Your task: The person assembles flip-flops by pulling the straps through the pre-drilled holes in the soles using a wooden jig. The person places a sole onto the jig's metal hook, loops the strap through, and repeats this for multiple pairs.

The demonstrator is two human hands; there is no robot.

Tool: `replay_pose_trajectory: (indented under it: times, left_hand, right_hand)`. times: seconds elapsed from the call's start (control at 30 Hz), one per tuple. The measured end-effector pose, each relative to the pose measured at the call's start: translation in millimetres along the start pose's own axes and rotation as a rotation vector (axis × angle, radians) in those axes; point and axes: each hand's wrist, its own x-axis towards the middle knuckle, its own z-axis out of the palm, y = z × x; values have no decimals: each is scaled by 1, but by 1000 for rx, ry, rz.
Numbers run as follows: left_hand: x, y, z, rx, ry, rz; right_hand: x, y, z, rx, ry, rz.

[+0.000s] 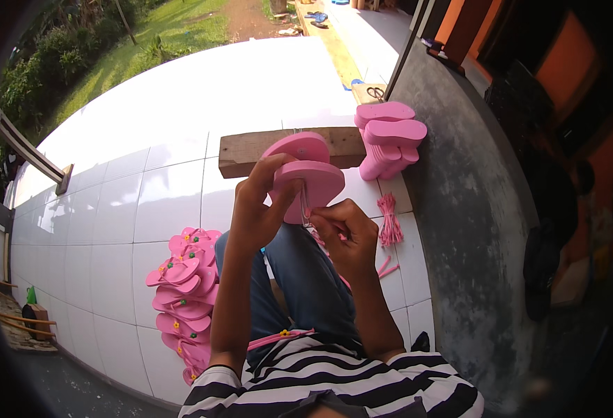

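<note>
The left grip (259, 207) clamps pink soles (324, 182) just beyond the right grip (351, 235), whose closed fingers seem to pinch a thin metal tool (303, 200). Ideally, brace the soles firmly and work straight.

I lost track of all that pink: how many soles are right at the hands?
2: the front sole, in the left hand, and the rear sole, beyond it, partly covering the block. More may be hidden behind.
</note>
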Motion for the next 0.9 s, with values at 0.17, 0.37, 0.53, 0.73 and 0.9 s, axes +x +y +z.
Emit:
replay_pose_trajectory:
  times: [0.17,0.37,0.53,0.73,0.9]
  left_hand:
    - [3,9,0,62,-41,38]
    - [24,28,3,88,-134,5]
    - [15,25,6,54,-105,-45]
    - [-24,37,15,102,-12,-19]
    - [-31,44,24,96,63,4]
  right_hand:
    - [13,6,-14,-64,-85,-62]
    - [31,10,-13,-144,94,-154]
    - [52,14,-9,16,-140,-57]
    - [47,5,-12,327,-376,30]
    - [47,8,-14,307,-427,9]
